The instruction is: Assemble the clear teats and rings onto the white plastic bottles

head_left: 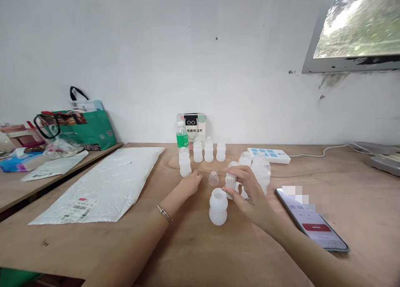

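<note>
My right hand (246,191) pinches a translucent ribbed screw ring (231,180) between thumb and fingertips, above and slightly right of an open-mouthed white baby bottle (218,208). That bottle stands upright on the table, apart from both hands. Beyond it sits a clear dome cap (213,178). My left hand (191,183) rests low by the table with its fingers curled together; what they hold, if anything, is hidden. Just behind it stands a capped bottle (184,164). Several more capped bottles (262,170) cluster behind my right hand, partly covered by it.
Three capped bottles (208,150) line up at the back, near a green-labelled drink bottle (182,135) and a printed box (200,126). A power strip (270,155) lies at back right, a phone (312,222) at right. At left are a white mailing bag (106,183) and green bag (96,131).
</note>
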{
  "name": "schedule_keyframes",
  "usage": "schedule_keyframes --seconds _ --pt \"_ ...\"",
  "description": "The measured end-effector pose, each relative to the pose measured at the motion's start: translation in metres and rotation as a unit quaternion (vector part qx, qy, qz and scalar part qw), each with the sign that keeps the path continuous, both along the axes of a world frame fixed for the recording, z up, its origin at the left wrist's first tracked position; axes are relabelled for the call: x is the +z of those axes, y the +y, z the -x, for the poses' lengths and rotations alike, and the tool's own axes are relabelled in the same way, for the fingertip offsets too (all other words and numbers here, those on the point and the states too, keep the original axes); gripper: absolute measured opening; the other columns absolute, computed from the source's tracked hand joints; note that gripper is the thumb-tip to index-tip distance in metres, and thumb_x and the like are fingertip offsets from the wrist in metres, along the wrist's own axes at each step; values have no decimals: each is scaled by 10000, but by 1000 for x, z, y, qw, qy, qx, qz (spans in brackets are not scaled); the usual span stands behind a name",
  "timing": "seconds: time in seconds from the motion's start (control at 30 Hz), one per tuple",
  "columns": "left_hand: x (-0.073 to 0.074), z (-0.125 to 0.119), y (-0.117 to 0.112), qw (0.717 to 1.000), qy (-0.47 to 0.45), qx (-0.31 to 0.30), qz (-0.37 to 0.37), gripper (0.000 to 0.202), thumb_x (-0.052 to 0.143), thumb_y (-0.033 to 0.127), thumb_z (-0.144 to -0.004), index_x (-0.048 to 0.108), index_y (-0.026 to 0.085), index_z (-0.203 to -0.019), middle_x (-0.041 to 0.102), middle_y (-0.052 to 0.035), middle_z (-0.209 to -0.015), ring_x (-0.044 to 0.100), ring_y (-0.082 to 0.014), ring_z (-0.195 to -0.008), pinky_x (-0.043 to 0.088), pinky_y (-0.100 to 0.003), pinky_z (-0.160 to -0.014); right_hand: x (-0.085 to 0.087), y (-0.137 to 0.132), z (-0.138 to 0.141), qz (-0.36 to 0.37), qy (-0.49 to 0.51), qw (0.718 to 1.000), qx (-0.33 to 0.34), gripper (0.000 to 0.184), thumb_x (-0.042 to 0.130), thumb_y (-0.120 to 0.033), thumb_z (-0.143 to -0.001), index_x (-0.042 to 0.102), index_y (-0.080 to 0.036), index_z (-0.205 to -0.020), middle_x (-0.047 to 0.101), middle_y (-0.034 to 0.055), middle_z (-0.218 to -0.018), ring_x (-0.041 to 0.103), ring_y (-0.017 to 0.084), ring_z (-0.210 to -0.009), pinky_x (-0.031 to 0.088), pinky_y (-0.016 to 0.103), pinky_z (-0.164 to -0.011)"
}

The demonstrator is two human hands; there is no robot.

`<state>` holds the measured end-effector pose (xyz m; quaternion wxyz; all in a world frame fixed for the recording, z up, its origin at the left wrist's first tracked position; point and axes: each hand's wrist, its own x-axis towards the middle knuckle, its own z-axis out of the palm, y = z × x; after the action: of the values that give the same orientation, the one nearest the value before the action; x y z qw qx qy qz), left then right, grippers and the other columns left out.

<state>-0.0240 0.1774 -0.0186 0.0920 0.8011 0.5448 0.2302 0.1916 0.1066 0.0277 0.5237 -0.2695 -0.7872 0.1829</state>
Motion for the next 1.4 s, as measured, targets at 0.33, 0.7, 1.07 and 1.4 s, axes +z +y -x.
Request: schedule_keyframes --seconds 0.33,0.7,1.07,1.4 --pt "63 -26 -57 926 -369 -76 -32 240 541 303 -844 555 193 -1058 648 -58 -1008 612 -180 -938 502 -339 -831 6 -7 0 292 219 917 158 263 573 -378 -834 524 -331 -1088 620 17 -1055 610 190 -1003 476 403 -908" --pt "38 -44 -88 873 -441 -166 -123 302 589 274 -836 573 257 -1138 581 -49 -958 558 -162 -884 488 -298 -780 -1 -12 3 327 177 911 177 357 665 -429 -744 521 -344 -1060 586 -23 -871 600 129 -700 517 318 -704" --pt "36 -46 -95 850 -404 -200 -272 271 516 198 -871 511 272 -1132 556 -66 -1020 566 -173 -925 515 -310 -731 10 -22 9 449 320 819 161 255 699 -408 -701 533 -215 -695 593 -20 -719 574 125 -618 474 285 -621" --pt "44 -52 -100 839 -308 -200 -401 128 609 123 -801 559 202 -888 657 -66 -951 645 -173 -888 488 -395 -874 12 -30 15 514 385 719 265 351 670 -185 -712 562 -275 -1034 583 -27 -790 525 107 -683 436 232 -640"
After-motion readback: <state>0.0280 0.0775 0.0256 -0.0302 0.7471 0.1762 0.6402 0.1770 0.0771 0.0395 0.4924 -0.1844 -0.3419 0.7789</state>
